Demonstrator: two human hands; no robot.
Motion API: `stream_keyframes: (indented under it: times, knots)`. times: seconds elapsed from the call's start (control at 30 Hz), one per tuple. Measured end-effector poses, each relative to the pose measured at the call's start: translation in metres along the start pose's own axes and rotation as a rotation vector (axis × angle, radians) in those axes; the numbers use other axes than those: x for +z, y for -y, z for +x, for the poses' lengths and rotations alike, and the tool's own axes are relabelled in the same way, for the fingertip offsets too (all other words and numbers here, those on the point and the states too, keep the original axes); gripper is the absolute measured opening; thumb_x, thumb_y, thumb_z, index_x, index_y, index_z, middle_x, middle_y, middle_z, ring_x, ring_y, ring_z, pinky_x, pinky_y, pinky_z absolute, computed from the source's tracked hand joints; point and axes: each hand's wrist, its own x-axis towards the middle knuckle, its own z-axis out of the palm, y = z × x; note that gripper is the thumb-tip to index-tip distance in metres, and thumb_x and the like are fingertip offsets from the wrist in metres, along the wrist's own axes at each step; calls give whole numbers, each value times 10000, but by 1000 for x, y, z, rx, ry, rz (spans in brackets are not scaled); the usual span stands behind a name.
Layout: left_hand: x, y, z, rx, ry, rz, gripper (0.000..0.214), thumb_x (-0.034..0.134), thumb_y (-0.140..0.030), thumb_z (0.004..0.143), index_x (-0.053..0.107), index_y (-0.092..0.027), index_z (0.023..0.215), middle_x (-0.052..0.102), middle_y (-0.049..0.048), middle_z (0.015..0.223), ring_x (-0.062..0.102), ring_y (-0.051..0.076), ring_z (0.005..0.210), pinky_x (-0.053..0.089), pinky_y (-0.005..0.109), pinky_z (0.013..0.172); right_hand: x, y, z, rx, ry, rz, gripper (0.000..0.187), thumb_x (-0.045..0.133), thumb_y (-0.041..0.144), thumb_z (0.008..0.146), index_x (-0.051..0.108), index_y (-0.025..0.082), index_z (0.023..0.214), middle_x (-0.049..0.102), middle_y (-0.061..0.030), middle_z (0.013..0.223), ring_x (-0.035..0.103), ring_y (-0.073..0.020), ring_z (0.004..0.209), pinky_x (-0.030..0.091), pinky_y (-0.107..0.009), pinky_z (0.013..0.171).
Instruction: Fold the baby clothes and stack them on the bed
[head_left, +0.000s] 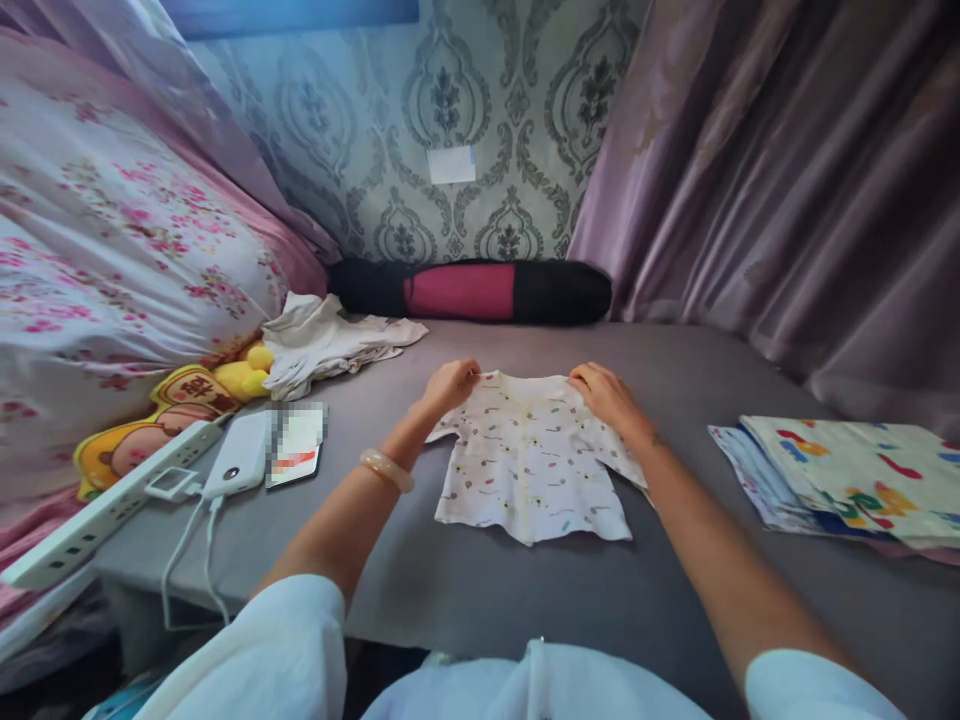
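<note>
A small white baby shirt [529,460] with a scattered print lies spread on the grey surface in front of me, its neckline away from me and its hem toward me. My left hand [452,385] pinches its far left shoulder, fingers closed on the cloth. At the far right shoulder, my right hand [604,392] grips the fabric the same way. Both sleeves lie partly under my wrists and forearms, so they are only partly visible.
Crumpled white clothes [322,340] lie back left beside yellow plush toys [187,410]. A power strip [112,500], a white power bank [238,455] with cables and a phone [300,445] are at left. Folded printed cloths [855,475] lie right; a black-and-pink roll [465,290] borders the wall.
</note>
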Motion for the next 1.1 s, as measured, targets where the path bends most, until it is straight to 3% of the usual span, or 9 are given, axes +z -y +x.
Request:
stream_keyframes:
  times: [0.17,0.37,0.53,0.83,1.1]
  knots:
    - [26,-13,1,-173,105,222,329,387,-133,914,616,-191,1143,666,133,1179,610,248,1086,435,352,877,36,-7,-1,62,98,-98,245,428,270,963,652,205,1037,666,-109,1075,604,-232,972,410,-308,805]
    - [45,-19,11,-171,173,214,300,418,-264,948,610,-165,1157,652,148,1206,600,275,1111,437,371,892,53,-10,8,35,161,-72,339,388,220,974,587,172,1245,609,-149,1236,542,-263,1144,401,-327,892]
    - [55,-14,18,-172,173,188,311,394,-266,962,658,-162,1089,672,144,1157,614,257,1078,430,320,840,58,-3,12,24,221,-94,306,391,240,985,633,181,1163,624,-134,1170,555,-238,1095,394,-308,887]
    - [67,-2,12,-123,53,174,295,371,-234,979,621,-191,1129,647,110,1149,551,259,1116,356,376,896,70,2,9,66,132,-164,265,372,215,994,616,205,1099,607,-95,1126,522,-226,1067,371,-297,827]
    - [73,2,33,-38,-99,386,285,340,-169,970,568,-173,1141,591,140,1122,501,278,1050,328,395,854,73,0,31,1,21,-371,287,325,130,984,587,175,1094,585,-116,1120,489,-235,1012,346,-326,842]
